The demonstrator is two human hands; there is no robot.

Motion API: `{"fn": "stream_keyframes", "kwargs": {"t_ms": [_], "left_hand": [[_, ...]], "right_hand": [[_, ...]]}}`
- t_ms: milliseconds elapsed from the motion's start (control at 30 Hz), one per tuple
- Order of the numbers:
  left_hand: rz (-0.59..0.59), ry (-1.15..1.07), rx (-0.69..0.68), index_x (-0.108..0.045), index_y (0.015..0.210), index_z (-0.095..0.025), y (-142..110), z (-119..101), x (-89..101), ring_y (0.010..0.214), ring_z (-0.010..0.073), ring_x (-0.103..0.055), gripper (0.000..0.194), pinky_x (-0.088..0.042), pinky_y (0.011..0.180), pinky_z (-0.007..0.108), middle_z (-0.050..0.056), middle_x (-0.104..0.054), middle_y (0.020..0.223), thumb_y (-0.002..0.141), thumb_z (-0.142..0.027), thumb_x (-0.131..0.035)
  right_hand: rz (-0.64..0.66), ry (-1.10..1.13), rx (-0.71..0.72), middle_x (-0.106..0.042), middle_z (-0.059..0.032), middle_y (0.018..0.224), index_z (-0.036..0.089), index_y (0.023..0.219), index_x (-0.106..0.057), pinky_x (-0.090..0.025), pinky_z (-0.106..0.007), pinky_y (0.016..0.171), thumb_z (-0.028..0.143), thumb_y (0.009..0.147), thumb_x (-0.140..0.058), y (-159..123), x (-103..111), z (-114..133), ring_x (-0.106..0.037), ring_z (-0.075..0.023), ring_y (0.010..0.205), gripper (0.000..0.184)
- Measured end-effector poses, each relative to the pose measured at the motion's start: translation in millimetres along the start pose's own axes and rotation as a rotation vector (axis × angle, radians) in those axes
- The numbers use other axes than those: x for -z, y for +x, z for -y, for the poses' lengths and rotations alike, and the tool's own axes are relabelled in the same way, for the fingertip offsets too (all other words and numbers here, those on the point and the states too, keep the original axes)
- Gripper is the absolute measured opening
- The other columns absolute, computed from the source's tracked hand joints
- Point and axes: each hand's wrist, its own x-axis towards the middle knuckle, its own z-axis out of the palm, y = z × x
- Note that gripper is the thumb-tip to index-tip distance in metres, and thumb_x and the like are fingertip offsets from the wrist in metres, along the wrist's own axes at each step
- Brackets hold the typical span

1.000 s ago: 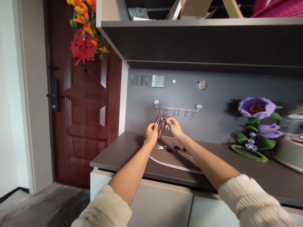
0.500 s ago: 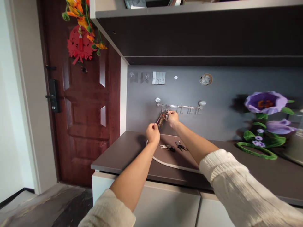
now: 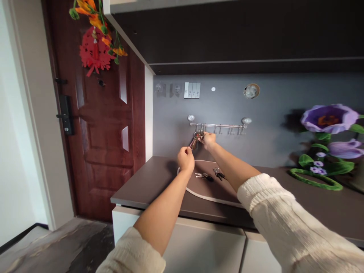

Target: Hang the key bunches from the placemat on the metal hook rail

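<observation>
Gripping, left hand: pinching the key bunch low down.
Right hand: fingers closed on its top.
Key bunch: between the hands, just under the hook rail; whether hooked is unclear.
Progress: seemingly partway; two more bunches lie on the mat below.

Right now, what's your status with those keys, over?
Left hand pinching lower end of key bunch; right hand holding its top. Bunch right by hook rail, contact unclear. Other keys on pale-edged mat below.
</observation>
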Motion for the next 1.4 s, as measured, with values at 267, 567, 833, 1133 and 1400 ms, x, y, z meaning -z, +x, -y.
{"fn": "stream_keyframes", "kwargs": {"t_ms": [267, 567, 833, 1133, 1400], "left_hand": [[0.021, 0.024, -0.005, -0.059, 0.078, -0.018, 1, 3, -0.1, 0.073, 0.0159, -0.055, 0.025, -0.039, 0.069, 0.026, 0.005, -0.063, 0.079, 0.081, -0.031, -0.038], [0.061, 0.055, -0.028, -0.06, 0.078, -0.018, 0, 4, 0.4, 0.072, 0.0159, -0.055, 0.025, -0.039, 0.068, 0.026, 0.006, -0.064, 0.078, 0.081, -0.031, -0.039], [0.21, 0.0, -0.088, -0.061, 0.074, -0.016, 0, 10, -1.8, 0.068, 0.0136, -0.056, 0.02, -0.04, 0.065, 0.024, 0.004, -0.064, 0.074, 0.077, -0.029, -0.046], [0.442, -0.058, -0.143, -0.062, 0.071, -0.014, -4, 10, 3.5, 0.066, 0.0123, -0.055, 0.016, -0.042, 0.067, 0.024, 0.004, -0.064, 0.07, 0.073, -0.026, -0.052], [0.631, -0.007, -0.196, -0.064, 0.074, -0.014, -13, 13, 5.9, 0.066, 0.0115, -0.054, 0.013, -0.042, 0.068, 0.025, 0.003, -0.064, 0.072, 0.07, -0.024, -0.056]], "right_hand": [[0.027, -0.088, -0.01, -0.052, 0.003, 0.054, 0.016, 0.066, -0.048, -0.05, -0.018, 0.045, 0.012, 0.078, -0.046, 6, 6, -9, -0.053, -0.0056, 0.046, 0.012], [0.067, -0.198, 0.074, -0.049, 0.0054, 0.051, 0.016, 0.064, -0.051, -0.05, -0.019, 0.052, 0.016, 0.076, -0.048, 12, 23, -17, -0.05, -0.0046, 0.047, 0.012], [0.151, -0.312, 0.136, -0.054, 0.0046, 0.056, 0.015, 0.067, -0.053, -0.047, -0.019, 0.057, 0.017, 0.07, -0.054, -2, 48, -14, -0.049, -0.0054, 0.052, 0.004], [0.276, -0.395, 0.243, -0.063, -0.0017, 0.073, 0.015, 0.081, -0.058, -0.045, -0.025, 0.071, 0.015, 0.074, -0.051, -41, 89, -10, -0.056, -0.0096, 0.069, 0.01], [0.405, -0.532, 0.358, -0.065, -0.0028, 0.075, 0.016, 0.085, -0.06, -0.044, -0.029, 0.077, 0.016, 0.073, -0.055, -68, 125, -17, -0.06, -0.013, 0.073, 0.013]]}}
